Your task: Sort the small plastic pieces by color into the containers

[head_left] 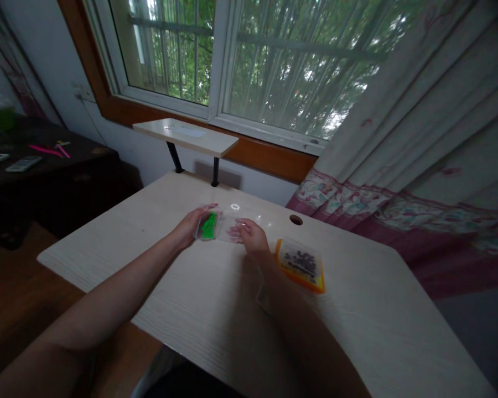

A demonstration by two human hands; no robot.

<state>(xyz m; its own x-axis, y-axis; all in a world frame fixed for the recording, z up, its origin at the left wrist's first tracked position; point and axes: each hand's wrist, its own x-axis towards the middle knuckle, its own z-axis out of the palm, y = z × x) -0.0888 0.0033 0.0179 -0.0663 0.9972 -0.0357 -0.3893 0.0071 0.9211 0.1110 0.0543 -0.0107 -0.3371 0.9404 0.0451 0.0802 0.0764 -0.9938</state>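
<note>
In the head view, looks forward and down across a pale desk (365,298). Grips with the left hand (188,226), fingers curled round the outer side and far edge, a small clear box (208,225) with bright green pieces inside. Holds this box over the middle of the desk, left of the right hand (252,236); cannot tell from this angle about contact with the desktop. Pinches with the right hand, thumb and fingers closed, a thin clear plastic piece (226,231) just beside the box, stretching across the gap between both hands; cannot tell about any join between the two, owing to transparency and glare. To the right of the right hand, near the right forearm (294,315), shows an orange-edged box (301,264) lying on the desk, with dark pieces visible through a clear top. Partly hidden behind the same forearm, shows a pale flat object (264,297), too faint to identify. Farther back on the desk, shows a round hole (296,220) and a raised shelf (186,135) on black legs. Beyond, shows a window (299,77) with bars and greenery outside, a patterned curtain (398,143) on the right, and on the left a dark table (81,160) with two remotes (24,164) and pink items (45,150).
</note>
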